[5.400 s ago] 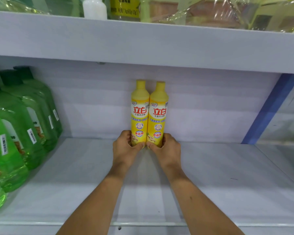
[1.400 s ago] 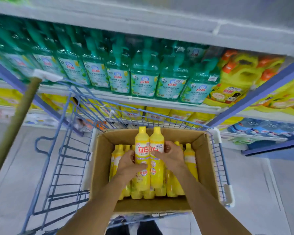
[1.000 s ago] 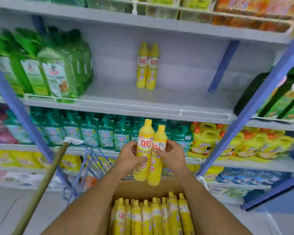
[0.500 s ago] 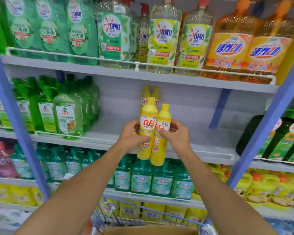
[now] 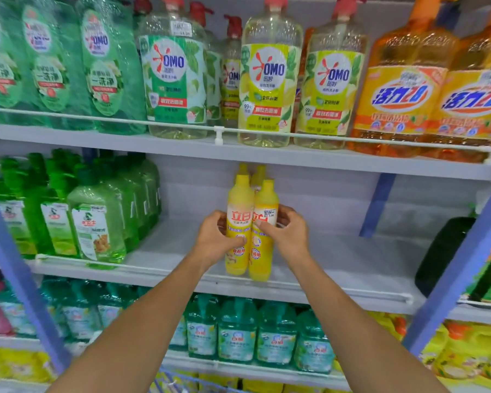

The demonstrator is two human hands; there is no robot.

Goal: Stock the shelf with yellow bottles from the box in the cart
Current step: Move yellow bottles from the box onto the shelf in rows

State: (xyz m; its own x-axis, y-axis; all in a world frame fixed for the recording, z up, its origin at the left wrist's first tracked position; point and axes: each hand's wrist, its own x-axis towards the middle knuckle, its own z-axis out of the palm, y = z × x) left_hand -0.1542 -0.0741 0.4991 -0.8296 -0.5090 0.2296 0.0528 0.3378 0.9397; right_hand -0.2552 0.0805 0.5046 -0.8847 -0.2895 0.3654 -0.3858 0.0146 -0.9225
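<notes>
While I'm stocking at the middle shelf point(image 5: 352, 259)
My left hand point(image 5: 216, 239) has its fingers curled tight round the left bottle point(image 5: 240, 199), right hand point(image 5: 288, 236) clamped on the right bottle point(image 5: 264, 199), both yellow, upright and touching at the shelf's front edge, back pair point(image 5: 260, 174) standing behind, green bottles point(image 5: 97, 222) off left
</notes>
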